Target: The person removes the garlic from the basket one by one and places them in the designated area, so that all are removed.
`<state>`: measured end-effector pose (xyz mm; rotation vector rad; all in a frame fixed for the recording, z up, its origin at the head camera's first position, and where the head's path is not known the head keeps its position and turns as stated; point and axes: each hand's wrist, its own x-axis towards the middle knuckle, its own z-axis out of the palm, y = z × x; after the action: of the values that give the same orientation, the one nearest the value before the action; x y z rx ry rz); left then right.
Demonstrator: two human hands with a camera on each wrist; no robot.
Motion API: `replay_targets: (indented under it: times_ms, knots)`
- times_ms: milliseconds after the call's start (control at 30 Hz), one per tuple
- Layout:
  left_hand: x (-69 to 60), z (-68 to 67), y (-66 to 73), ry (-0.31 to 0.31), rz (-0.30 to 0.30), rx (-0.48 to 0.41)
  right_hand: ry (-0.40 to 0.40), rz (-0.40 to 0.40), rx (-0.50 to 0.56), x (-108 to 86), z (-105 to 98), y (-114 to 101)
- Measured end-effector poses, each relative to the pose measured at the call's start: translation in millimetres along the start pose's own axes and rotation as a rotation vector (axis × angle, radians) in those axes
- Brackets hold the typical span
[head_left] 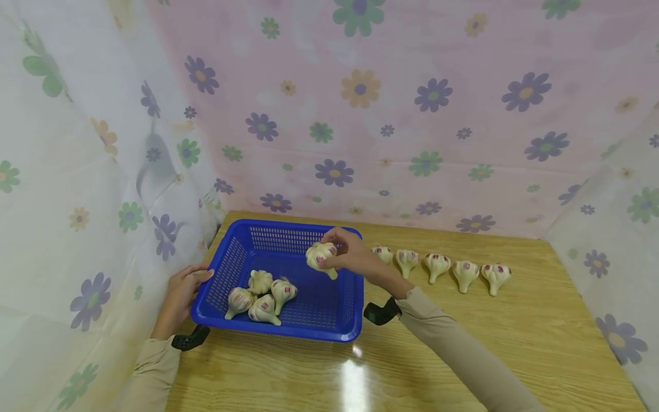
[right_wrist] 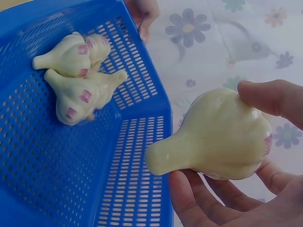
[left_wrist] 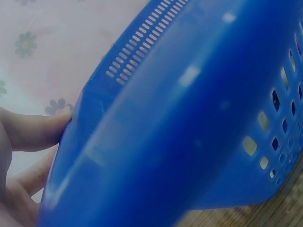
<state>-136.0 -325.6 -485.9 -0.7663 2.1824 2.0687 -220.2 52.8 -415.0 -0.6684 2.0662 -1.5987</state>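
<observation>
My right hand (head_left: 352,253) holds a garlic bulb (head_left: 321,256) above the right part of a blue plastic basket (head_left: 278,331). In the right wrist view the thumb lies on one side of this pale bulb (right_wrist: 222,137) and the fingers on the other, its stem pointing left. My left hand (head_left: 181,297) grips the basket's left rim, and the left wrist view has its thumb against the blue edge (left_wrist: 75,137). Inside the basket, several garlic bulbs (head_left: 264,309) with purple marks lie clustered at the left.
Several more garlic bulbs (head_left: 437,265) lie in a row on the wooden table (head_left: 535,337), right of the basket; the leftmost is partly hidden by my right hand. Flowered cloth (head_left: 391,137) stands behind the table and along both sides.
</observation>
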Motion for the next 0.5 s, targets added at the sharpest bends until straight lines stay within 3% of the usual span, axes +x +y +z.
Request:
replay_targets:
  times_ms: [500]
  knots:
    - [-0.6,-0.1,-1.0,-0.001,0.006,0.019,0.045,0.06,0.022,-17.2,-17,17]
